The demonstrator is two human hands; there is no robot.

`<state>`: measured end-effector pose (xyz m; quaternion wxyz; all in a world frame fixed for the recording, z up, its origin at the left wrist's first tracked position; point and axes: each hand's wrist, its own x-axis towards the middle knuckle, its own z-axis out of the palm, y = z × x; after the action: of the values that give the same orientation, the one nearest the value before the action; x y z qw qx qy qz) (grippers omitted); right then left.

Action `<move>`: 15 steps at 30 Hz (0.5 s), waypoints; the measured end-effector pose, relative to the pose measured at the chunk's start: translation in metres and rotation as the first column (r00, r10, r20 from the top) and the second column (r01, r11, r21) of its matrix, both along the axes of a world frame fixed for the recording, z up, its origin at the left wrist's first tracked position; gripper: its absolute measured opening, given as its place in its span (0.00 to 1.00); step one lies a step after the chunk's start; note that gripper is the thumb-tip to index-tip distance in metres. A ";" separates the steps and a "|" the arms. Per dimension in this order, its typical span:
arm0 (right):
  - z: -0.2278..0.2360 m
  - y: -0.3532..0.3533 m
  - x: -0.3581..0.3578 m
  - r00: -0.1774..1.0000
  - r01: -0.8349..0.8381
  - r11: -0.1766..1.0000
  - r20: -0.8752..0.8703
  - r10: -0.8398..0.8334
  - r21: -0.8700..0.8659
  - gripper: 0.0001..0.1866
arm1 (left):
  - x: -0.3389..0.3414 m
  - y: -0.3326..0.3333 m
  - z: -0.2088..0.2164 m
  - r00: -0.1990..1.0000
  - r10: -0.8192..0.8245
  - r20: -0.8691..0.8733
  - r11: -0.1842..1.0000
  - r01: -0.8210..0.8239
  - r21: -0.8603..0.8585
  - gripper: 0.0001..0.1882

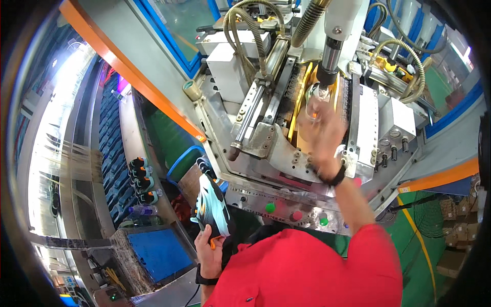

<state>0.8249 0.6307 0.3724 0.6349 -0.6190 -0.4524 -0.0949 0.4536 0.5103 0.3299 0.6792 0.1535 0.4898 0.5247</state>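
Note:
A light-blue and black shoe (213, 207) is gripped by my left hand (208, 255), whose fingers close round its lower end. The shoe stands tilted upward, left of the machine's front panel. My right hand (325, 134) reaches into the middle of the machine (266, 148), just below a dark vertical press rod (328, 66). Motion smears its fingers, so whether they hold anything does not show. Yellow-edged side pads (302, 100) flank that hand. Something shiny (316, 94) shows beyond its fingertips, too blurred to name.
Green and red buttons (270, 207) line the front panel. To the left, several shoes (143, 179) stand along a conveyor (110, 148), beside a blue pad (158, 250). An orange bar (133, 71) slants across the upper left. Cardboard boxes (455, 245) are stacked far right.

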 end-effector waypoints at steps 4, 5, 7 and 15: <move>0.145 0.087 0.125 0.995 0.047 0.953 0.070 -0.071 0.299 0.31 | 0.000 0.003 -0.011 0.998 -0.057 -0.004 0.998 0.057 0.015 0.11; 0.161 0.093 0.137 0.999 -0.037 0.988 0.038 0.032 0.152 0.33 | 0.001 0.001 -0.013 0.999 -0.054 -0.001 0.998 0.054 0.012 0.11; 0.178 0.084 0.123 0.997 -0.078 0.986 0.026 0.075 0.151 0.30 | 0.001 -0.004 -0.015 0.999 -0.041 0.000 0.999 0.041 0.006 0.11; 0.161 0.109 0.132 0.988 -0.152 0.975 0.000 0.154 0.162 0.25 | 0.006 -0.041 -0.006 0.998 0.070 -0.001 0.997 -0.070 0.024 0.10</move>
<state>0.9565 0.7401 0.5338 0.6913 -0.5293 -0.4856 -0.0783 0.4601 0.4693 0.3236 0.6581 0.1450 0.4893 0.5536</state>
